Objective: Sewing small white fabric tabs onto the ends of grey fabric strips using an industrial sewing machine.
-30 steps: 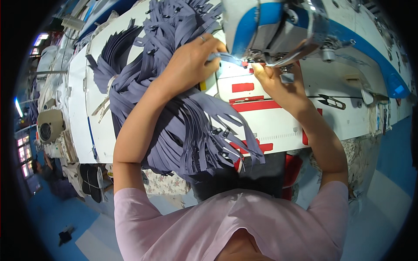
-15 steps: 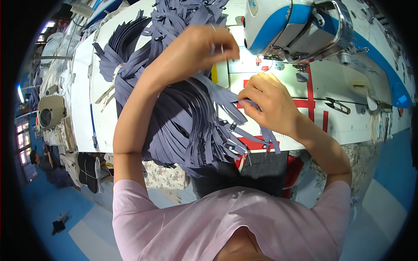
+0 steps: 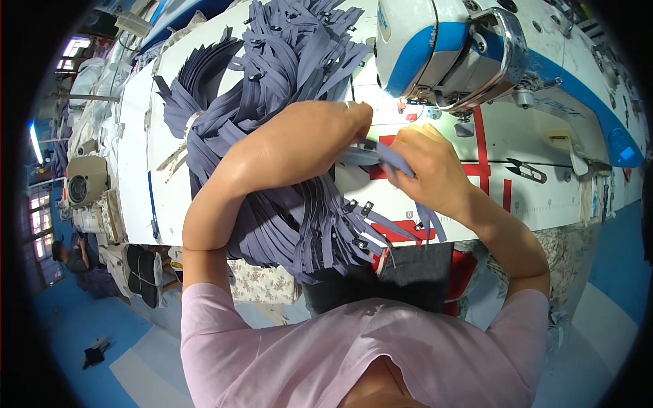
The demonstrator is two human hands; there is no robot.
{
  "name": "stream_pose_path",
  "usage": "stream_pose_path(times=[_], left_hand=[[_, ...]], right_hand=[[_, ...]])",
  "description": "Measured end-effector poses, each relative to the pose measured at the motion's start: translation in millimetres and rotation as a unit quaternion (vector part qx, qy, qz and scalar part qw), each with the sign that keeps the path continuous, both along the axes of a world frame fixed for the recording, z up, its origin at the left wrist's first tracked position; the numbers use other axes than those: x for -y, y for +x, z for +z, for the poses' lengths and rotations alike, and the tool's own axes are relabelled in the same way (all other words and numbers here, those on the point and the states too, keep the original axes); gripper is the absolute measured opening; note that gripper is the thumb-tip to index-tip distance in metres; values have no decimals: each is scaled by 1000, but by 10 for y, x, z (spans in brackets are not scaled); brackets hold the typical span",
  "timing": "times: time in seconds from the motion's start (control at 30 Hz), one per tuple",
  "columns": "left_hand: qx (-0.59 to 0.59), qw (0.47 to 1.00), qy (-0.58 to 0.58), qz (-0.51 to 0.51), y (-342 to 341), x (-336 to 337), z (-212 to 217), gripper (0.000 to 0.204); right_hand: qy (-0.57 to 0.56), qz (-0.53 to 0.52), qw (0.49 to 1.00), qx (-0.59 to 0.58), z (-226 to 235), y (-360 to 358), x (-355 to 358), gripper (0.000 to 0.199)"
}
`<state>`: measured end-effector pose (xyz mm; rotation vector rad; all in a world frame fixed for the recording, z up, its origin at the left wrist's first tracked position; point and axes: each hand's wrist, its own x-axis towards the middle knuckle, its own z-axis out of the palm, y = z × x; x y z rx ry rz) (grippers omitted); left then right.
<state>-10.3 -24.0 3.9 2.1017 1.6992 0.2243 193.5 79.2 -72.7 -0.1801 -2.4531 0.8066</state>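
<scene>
A large bundle of grey-blue zippers (image 3: 272, 217) with small dark sliders lies on the sewing table, its lower ends hanging over the front edge. My left hand (image 3: 309, 139) is closed over a zipper's end just right of the bundle, its fingertips partly hidden behind the knuckles. A short stretch of that zipper (image 3: 360, 156), blurred, runs across to my right hand (image 3: 428, 163), which pinches it between thumb and fingers. From below the right hand a loose zipper end (image 3: 427, 221) dangles. Beyond the bundle lies a heap of more zippers (image 3: 292, 54).
A white and blue sewing machine (image 3: 435, 54) stands behind my right hand. Thread snips (image 3: 527, 171) lie to the right on the table, near red tape strips (image 3: 479, 136). A pale cloth tie (image 3: 192, 124) binds one zipper bunch. At far left, a person (image 3: 75, 255) sits.
My left hand has come down and closed on the zipper beside my right hand. The right hand stays nearly in place, and the zipper between them has shifted.
</scene>
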Motion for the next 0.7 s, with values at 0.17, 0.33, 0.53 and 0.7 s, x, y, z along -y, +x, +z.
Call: stream_pose_path(times=[0.17, 0.33, 0.53, 0.7], left_hand=[[59, 994, -3, 97, 100, -125, -209, 13], [94, 988, 10, 123, 120, -199, -389, 16], [120, 984, 56, 118, 55, -234, -437, 16], [61, 979, 171, 97, 144, -222, -471, 14]], right_hand=[[-48, 112, 992, 29, 106, 83, -5, 33], [46, -14, 997, -54, 114, 127, -183, 24], [32, -125, 988, 88, 69, 192, -192, 21], [35, -136, 987, 82, -44, 142, -204, 13]])
